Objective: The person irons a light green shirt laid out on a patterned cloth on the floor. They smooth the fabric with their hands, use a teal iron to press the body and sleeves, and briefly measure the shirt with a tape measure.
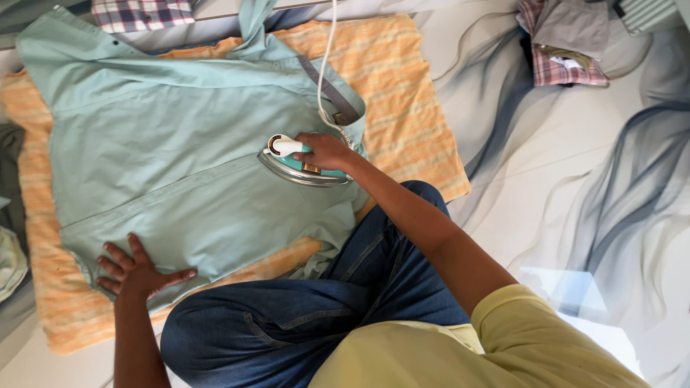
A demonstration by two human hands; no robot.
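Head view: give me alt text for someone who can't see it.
Seen from above, a seated person's right hand grips an iron on a pale green shirt, while the left hand lies flat on the shirt's lower edge. The shirt lies on an orange towel on the floor, with folded clothes nearby.

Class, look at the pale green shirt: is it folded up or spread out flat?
Spread flat. The pale green shirt lies opened across the orange towel, left hand pressing its hem, right hand gripping the iron.
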